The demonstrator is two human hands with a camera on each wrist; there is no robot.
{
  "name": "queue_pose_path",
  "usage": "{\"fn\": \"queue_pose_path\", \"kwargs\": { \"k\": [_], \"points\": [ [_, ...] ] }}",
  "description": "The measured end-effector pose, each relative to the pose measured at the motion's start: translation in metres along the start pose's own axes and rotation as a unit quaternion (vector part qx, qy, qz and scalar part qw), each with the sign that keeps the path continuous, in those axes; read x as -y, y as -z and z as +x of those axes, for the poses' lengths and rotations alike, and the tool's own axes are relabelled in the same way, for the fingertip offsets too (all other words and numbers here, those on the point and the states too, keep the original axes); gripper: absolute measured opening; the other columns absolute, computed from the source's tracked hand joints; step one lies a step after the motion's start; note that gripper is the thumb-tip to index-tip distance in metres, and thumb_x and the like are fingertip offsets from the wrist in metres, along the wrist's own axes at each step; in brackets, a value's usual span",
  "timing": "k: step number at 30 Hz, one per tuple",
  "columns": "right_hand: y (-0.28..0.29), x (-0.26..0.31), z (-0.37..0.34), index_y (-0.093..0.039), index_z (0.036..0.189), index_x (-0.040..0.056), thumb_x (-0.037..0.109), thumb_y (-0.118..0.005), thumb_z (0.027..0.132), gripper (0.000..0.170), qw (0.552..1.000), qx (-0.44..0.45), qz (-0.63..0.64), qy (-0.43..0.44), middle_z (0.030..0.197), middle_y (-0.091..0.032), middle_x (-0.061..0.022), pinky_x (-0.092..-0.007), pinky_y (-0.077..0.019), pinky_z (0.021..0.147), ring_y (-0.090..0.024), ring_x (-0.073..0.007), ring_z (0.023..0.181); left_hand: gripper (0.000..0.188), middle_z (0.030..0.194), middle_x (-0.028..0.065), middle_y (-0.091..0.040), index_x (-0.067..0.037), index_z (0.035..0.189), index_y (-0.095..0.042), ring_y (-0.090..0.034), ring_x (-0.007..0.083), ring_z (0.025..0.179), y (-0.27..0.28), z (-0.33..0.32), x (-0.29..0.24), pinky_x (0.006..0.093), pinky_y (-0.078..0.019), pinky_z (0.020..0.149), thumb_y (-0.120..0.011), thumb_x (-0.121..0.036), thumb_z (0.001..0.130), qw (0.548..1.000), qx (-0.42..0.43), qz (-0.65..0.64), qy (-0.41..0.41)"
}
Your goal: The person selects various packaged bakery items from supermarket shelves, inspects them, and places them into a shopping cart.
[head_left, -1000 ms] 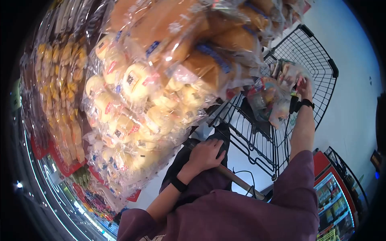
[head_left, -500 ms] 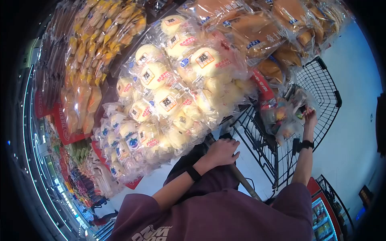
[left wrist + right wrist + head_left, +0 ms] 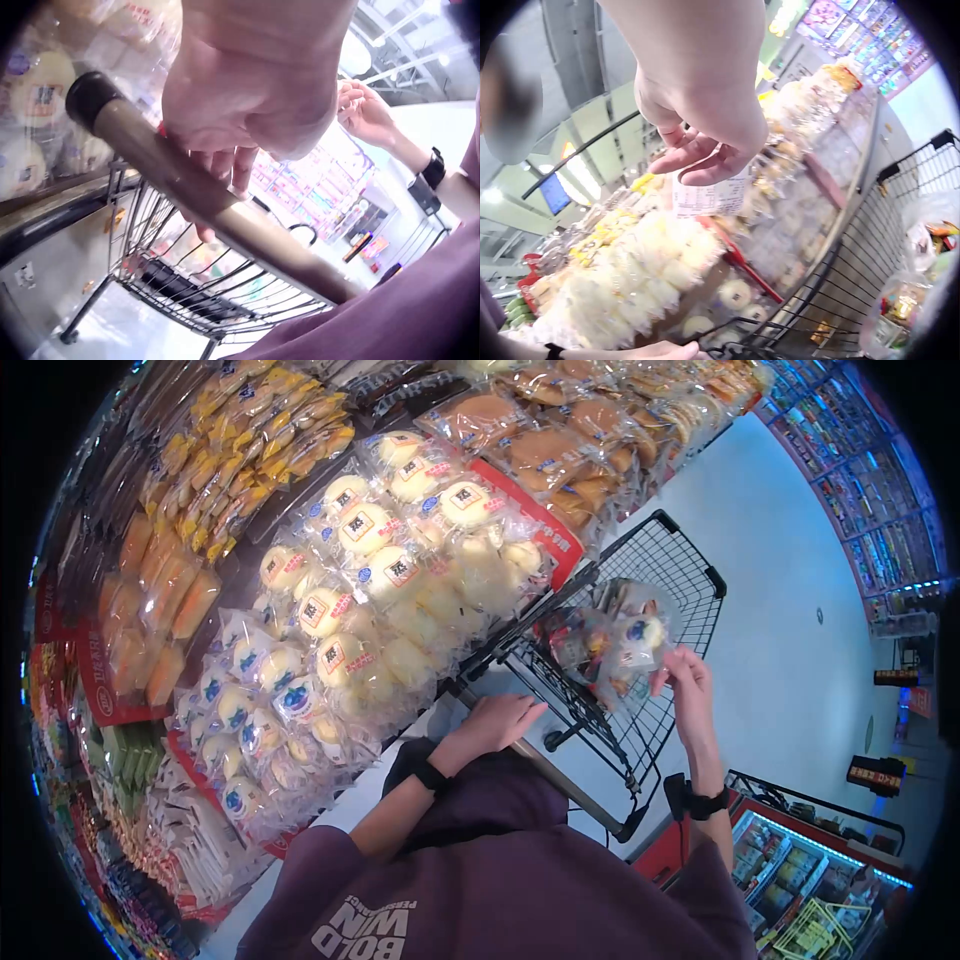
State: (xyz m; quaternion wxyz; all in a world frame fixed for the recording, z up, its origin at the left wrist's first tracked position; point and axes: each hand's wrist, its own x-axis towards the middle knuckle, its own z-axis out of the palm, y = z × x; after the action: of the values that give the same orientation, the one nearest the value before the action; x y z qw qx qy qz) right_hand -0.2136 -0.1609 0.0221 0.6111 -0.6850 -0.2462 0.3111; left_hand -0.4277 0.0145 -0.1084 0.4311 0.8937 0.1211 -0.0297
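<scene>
While over handle (image 3: 557,772), left hand (image 3: 490,724) downturned

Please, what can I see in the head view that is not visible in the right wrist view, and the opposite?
Only the head view shows the white lettering on the purple shirt and the yellow rack near the bottom right.

Only the right wrist view shows the white panel of small print at the right hand, and the ceiling.

Both show the right hand, part of the left hand, the wire cart and wrapped buns.
</scene>
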Motion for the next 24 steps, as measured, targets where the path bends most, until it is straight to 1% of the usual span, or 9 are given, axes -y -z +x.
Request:
{"fn": "queue_pose_path", "kwargs": {
  "k": [5, 9, 12, 14, 15, 18, 19, 22, 24],
  "points": [
    [-0.055, 0.057, -0.038, -0.063, 0.086, 0.0018, 0.014, -0.057, 0.098, 0.018, 0.98, 0.184, 0.047, 0.057, 0.077, -0.066, -0.0038, -0.0279, -0.0455, 0.075, -0.06, -0.0118, 0.079, 0.054, 0.095, 0.0137, -0.068, 0.003, 0.104, -0.061, -0.064, 0.0237, 0.087, 0.053, -0.03, -0.058, 0.036, -0.0497, 0.082, -0.035, -0.044, 0.106, 0.946, -0.044, -0.318, -0.039],
    [-0.099, 0.069, -0.048, -0.064, 0.085, -0.0003, 0.008, -0.061, 0.095, 0.013, 0.948, 0.292, 0.036, 0.121, 0.082, -0.068, -0.0071, -0.0319, -0.0451, 0.084, -0.056, -0.0181, 0.092, 0.048, 0.106, 0.0053, -0.066, 0.002, 0.12, -0.058, -0.06, 0.0114, 0.094, 0.084, -0.069, -0.078, 0.0303, -0.0489, 0.084, -0.039, -0.039, 0.106, 0.789, -0.203, -0.569, -0.108],
    [-0.136, 0.075, -0.051, -0.064, 0.084, -0.001, 0.011, -0.064, 0.094, 0.016, 0.928, 0.339, -0.026, 0.152, 0.085, -0.068, -0.0085, -0.0332, -0.0466, 0.084, -0.057, -0.0209, 0.088, 0.042, 0.107, 0.0042, -0.066, 0.002, 0.121, -0.057, -0.059, 0.0083, 0.095, 0.13, -0.115, -0.104, 0.0271, -0.0482, 0.083, -0.047, -0.036, 0.105, 0.842, -0.262, -0.472, -0.031],
    [-0.158, 0.081, -0.05, -0.065, 0.085, -0.0013, 0.016, -0.067, 0.093, 0.019, 0.913, 0.356, -0.093, 0.174, 0.087, -0.068, -0.0076, -0.0334, -0.0479, 0.082, -0.059, -0.0213, 0.086, 0.036, 0.102, 0.0026, -0.065, 0.002, 0.119, -0.059, -0.057, 0.0063, 0.091, 0.145, -0.138, -0.104, 0.0251, -0.0471, 0.078, -0.056, -0.029, 0.102, 0.812, -0.289, -0.506, -0.008],
    [-0.166, 0.077, -0.047, -0.061, 0.108, -0.0011, 0.021, -0.07, 0.092, 0.028, 0.898, 0.366, -0.104, 0.219, 0.101, -0.066, -0.0087, -0.0314, -0.0497, 0.079, -0.061, -0.0193, 0.086, 0.035, 0.099, 0.0024, -0.065, 0.003, 0.118, -0.059, -0.057, 0.006, 0.089, 0.152, -0.15, -0.104, 0.0249, -0.0467, 0.077, -0.056, -0.028, 0.101, 0.806, -0.299, -0.511, 0.01],
    [-0.2, 0.082, -0.051, -0.045, 0.133, 0.0016, 0.022, -0.073, 0.09, 0.055, 0.921, 0.368, 0.103, 0.08, 0.115, -0.06, -0.0098, -0.0278, -0.0506, 0.078, -0.062, -0.0172, 0.09, 0.032, 0.092, 0.003, -0.065, 0.003, 0.115, -0.059, -0.056, 0.0057, 0.079, 0.17, -0.183, -0.098, 0.0248, -0.0454, 0.068, -0.058, -0.026, 0.101, 0.84, -0.299, -0.453, 0.019],
    [-0.207, 0.09, -0.049, -0.03, 0.144, 0.004, 0.022, -0.076, 0.088, 0.075, 0.904, 0.407, 0.13, -0.02, 0.125, -0.053, -0.0092, -0.0262, -0.0515, 0.078, -0.062, -0.0142, 0.095, 0.032, 0.09, 0.0035, -0.065, 0.003, 0.114, -0.059, -0.055, 0.0057, 0.075, 0.173, -0.194, -0.097, 0.0248, -0.0449, 0.065, -0.058, -0.025, 0.1, 0.858, -0.291, -0.424, 0.018],
    [-0.247, 0.101, -0.062, -0.034, 0.143, 0.0028, 0.019, -0.076, 0.087, 0.071, 0.908, 0.404, 0.108, 0.008, 0.123, -0.054, -0.0072, -0.0261, -0.0516, 0.079, -0.06, -0.0124, 0.1, 0.031, 0.084, 0.0047, -0.063, 0.003, 0.113, -0.059, -0.053, 0.0075, 0.063, 0.184, -0.217, -0.105, 0.0256, -0.0429, 0.056, -0.057, -0.026, 0.101, 0.891, -0.298, -0.33, 0.087],
    [-0.271, 0.105, -0.068, -0.038, 0.14, 0.0027, 0.008, -0.072, 0.089, 0.061, 0.925, 0.377, 0.031, 0.021, 0.122, -0.057, -0.0051, -0.0271, -0.0509, 0.083, -0.058, -0.0107, 0.104, 0.032, 0.079, 0.0029, -0.061, 0.002, 0.117, -0.057, -0.054, 0.0086, 0.057, 0.176, -0.226, -0.095, 0.0248, -0.0425, 0.052, -0.057, -0.026, 0.101, 0.842, -0.369, -0.384, 0.083]
  ]
}}
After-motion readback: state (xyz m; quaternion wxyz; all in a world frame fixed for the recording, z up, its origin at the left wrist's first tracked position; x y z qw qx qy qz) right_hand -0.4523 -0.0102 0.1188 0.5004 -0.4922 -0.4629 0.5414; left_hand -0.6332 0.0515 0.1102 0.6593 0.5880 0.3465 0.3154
